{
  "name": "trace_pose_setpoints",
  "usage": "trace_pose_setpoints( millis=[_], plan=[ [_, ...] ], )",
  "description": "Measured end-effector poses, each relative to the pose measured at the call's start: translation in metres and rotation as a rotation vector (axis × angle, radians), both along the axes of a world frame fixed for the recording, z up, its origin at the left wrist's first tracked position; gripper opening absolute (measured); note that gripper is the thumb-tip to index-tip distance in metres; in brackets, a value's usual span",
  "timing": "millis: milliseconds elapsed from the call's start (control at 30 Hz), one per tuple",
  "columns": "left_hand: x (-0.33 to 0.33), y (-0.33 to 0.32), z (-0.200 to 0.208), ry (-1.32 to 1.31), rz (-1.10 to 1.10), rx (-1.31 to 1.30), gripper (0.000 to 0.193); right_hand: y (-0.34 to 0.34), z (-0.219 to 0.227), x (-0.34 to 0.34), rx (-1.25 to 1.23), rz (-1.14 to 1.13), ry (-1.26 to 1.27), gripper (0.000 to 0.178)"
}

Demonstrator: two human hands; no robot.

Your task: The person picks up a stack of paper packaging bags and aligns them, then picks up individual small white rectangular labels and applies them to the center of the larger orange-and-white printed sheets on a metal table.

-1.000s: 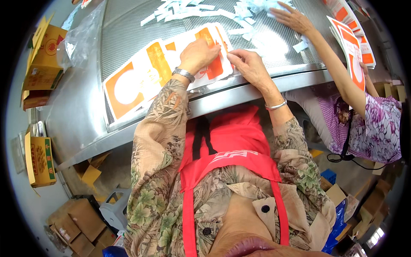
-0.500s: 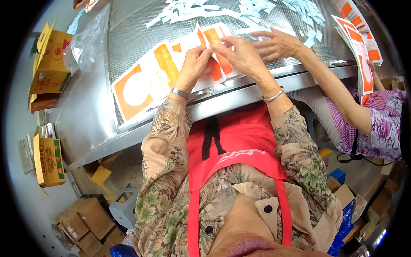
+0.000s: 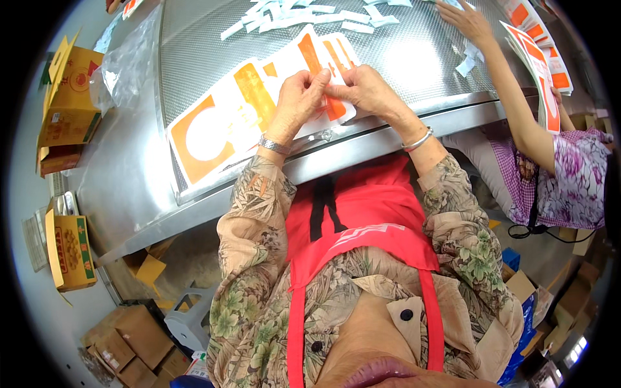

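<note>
Flat orange-and-white printed bags (image 3: pixel 206 134) lie fanned out along the near edge of a textured metal table. Over the right part of the fan, my left hand (image 3: pixel 301 97) and my right hand (image 3: pixel 370 96) meet, thumbs nearly touching. Both have their fingers closed on one orange-and-white bag (image 3: pixel 312 50), which stands slightly raised between them. My fingers hide the bag's middle, so whether its mouth is parted cannot be seen. Beyond lie loose pale-blue sachets (image 3: pixel 284 19).
At right, a co-worker's hand (image 3: pixel 467 23) reaches over more sachets; that person's other hand holds a stack of orange-and-white bags (image 3: pixel 540 77). A clear plastic bag (image 3: pixel 126 71) and a yellow carton (image 3: pixel 70 97) are at left. A metal rim (image 3: pixel 388 134) edges the table.
My hands stay close together, and the bag between them now shows more upright. The co-worker's hand has moved from beside my right hand to the far right, and the sachets behind have thinned.
</note>
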State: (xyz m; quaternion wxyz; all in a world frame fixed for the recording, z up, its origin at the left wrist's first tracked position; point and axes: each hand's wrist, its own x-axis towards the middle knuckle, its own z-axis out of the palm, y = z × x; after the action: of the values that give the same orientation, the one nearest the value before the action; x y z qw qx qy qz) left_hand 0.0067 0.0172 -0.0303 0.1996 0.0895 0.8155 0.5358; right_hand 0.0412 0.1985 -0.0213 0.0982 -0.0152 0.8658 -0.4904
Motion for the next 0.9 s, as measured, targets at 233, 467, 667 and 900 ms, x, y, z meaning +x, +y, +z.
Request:
trace_pose_setpoints(
  millis=[233,467,667,900],
  plan=[
    [-0.002,-0.007,-0.006,0.124,-0.059,0.022,0.047,-0.007,-0.016,-0.004,0.052,-0.014,0.183,0.061],
    [0.009,0.001,-0.002,-0.045,-0.008,0.141,0.045,0.000,-0.014,0.007,-0.328,-0.129,-0.077,0.059],
    [0.018,0.012,0.006,-0.026,-0.002,0.091,0.044,0.006,-0.037,-0.001,-0.091,-0.145,0.178,0.055],
    [0.024,-0.006,-0.012,0.146,-0.001,0.031,0.040,0.009,-0.034,-0.005,0.269,-0.277,0.065,0.026]
  ],
)
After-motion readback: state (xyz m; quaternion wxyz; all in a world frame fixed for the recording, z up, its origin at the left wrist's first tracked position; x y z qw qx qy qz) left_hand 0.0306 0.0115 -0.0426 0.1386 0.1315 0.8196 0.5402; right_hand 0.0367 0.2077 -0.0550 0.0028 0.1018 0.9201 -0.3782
